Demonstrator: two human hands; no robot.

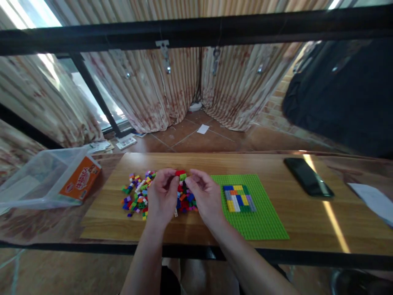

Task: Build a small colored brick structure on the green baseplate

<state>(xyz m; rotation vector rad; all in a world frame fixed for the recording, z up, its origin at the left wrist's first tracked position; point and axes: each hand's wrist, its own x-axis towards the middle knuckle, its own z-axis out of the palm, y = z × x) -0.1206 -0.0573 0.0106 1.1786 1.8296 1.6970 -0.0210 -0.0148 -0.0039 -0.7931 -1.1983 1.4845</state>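
Over a heap of loose toy bricks (141, 198), my left hand (163, 194) and my right hand (205, 196) are held close together. My left fingers are pinched beside a red brick (179, 173). A small green brick (183, 177) shows between the two thumbs, against my right thumb tip. How the two bricks meet is too small to make out. To the right of my right hand lies a green baseplate (264, 221). On its upper left part sits a block of bricks (239, 198) in yellow, blue, white, grey, orange and green, set tightly together.
The wooden board (107, 223) lies on a table. At the left stands a clear plastic box (39, 176) with an orange label. On the right are a black phone (308, 177) and a white paper (373, 200). A dark bar (196, 30) crosses beyond the table, before curtains.
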